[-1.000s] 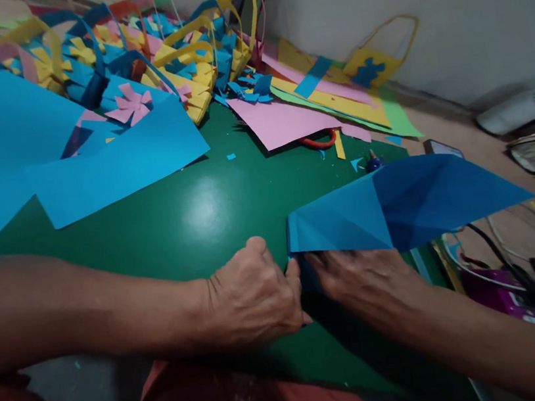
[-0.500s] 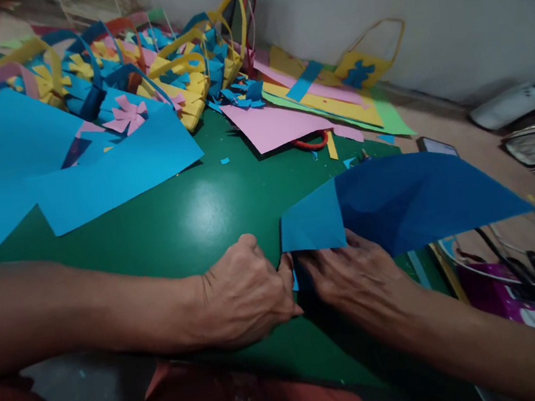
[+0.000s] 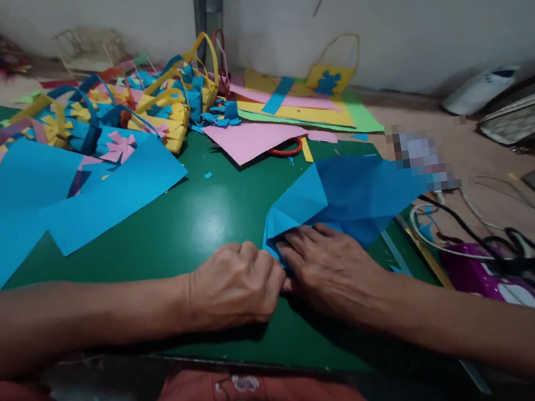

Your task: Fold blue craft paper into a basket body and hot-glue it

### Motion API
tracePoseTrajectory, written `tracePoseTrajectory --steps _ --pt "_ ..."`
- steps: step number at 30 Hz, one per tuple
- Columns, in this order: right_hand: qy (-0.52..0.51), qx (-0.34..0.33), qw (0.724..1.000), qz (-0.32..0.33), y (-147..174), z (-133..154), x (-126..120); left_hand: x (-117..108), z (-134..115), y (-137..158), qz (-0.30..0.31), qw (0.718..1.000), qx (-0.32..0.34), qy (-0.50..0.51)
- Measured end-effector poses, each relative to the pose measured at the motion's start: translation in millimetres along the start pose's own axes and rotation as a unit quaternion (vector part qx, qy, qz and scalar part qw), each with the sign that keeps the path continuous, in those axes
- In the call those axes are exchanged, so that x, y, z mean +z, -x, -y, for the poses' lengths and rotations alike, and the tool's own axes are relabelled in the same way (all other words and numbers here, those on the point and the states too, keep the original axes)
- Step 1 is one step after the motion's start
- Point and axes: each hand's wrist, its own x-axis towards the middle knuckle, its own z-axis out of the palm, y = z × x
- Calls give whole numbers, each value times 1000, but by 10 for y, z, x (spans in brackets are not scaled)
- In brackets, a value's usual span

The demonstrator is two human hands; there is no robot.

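Two bare hands of ours meet near the middle of the frame, over a green tabletop (image 3: 155, 249), at the left end of a partly folded blue paper sheet (image 3: 370, 192) — its broad, creased part spreads right of centre. Our left hand (image 3: 244, 283) curls into a loose fist against the sheet's left corner; its fingertips are hidden, so we cannot tell whether it pinches the edge. Our right hand (image 3: 326, 265) lies back upward, its fingers tucked beneath the folded flap, and we cannot tell whether they grip it. Across the upper left we see handled paper baskets (image 3: 178, 130) with cut-paper flowers (image 3: 119, 146), and nearer us large flat blue sheets (image 3: 118, 198). A pink sheet (image 3: 249, 140) lies above centre, partly over a red loop (image 3: 288, 152) — black cables (image 3: 520, 268) tangle at lower right.
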Motion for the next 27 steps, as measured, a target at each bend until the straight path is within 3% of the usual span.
tracePoseTrajectory --steps 6,10,13,15,18,21,24,27 --pt "-3 43 999 12 -26 57 13 17 28 -61 -25 999 -24 -15" --pt "-36 60 998 -5 -51 -3 18 18 64 -65 -47 999 -1 5" --pt "-68 57 995 -47 -29 -120 -10 37 153 -54 -107 991 -3 74" --pt "-111 53 989 -87 5 -208 -69 60 240 -57 -159 975 -58 146" --pt "-208 53 967 -136 64 -309 -179 99 372 -87 -200 919 -200 273" --pt "-282 91 941 -165 108 -353 -243 125 462 -129 -207 829 -329 402" --pt "-328 134 920 -169 124 -360 -262 121 495 -158 -180 741 -380 523" --pt "-348 183 907 -148 123 -354 -289 91 487 -166 -122 684 -382 610"
